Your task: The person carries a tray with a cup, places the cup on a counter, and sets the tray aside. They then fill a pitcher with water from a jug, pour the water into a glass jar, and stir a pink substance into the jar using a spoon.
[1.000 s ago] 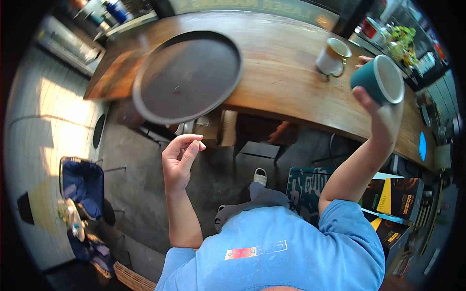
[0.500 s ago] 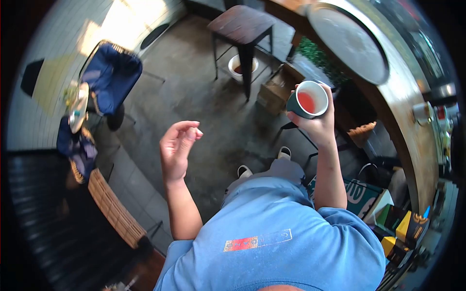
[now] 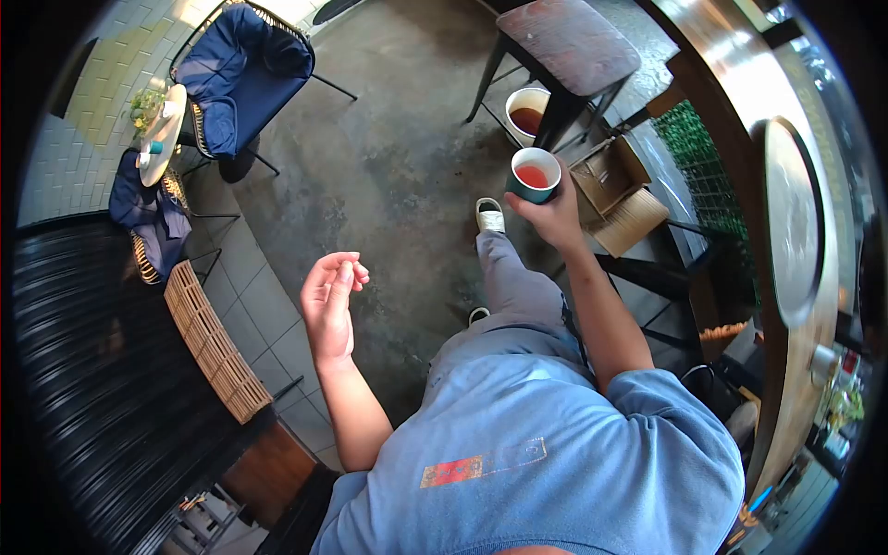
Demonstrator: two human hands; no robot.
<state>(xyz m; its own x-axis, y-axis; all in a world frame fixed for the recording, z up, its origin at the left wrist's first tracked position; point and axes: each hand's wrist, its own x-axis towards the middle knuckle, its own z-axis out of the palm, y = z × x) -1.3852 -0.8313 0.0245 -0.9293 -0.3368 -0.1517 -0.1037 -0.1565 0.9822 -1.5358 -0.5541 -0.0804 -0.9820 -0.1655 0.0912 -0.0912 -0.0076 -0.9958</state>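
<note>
My right hand point(image 3: 556, 217) is wrapped round a dark green cup point(image 3: 533, 176) with a white inside and red liquid in it. The cup is upright, just in front of a stool. My left hand point(image 3: 330, 301) is raised over the floor at the left, its fingers curled with the thumb against them. Whether anything small is pinched there is too small to tell. Beyond the cup, a white bucket point(image 3: 514, 104) with dark reddish-brown liquid stands on the floor by the stool's legs.
A stool point(image 3: 569, 46) stands ahead, with an open cardboard box point(image 3: 610, 176) right of it. A wooden counter point(image 3: 772, 421) carrying a round tray point(image 3: 793, 222) curves along the right. Blue-cushioned chairs point(image 3: 245, 83) and a small round table point(image 3: 165, 139) are at the left.
The stool, bucket and box now appear nearer, and one foot has stepped forward. My right hand has shifted left in view with the cup. My left hand keeps nearly the same pose.
</note>
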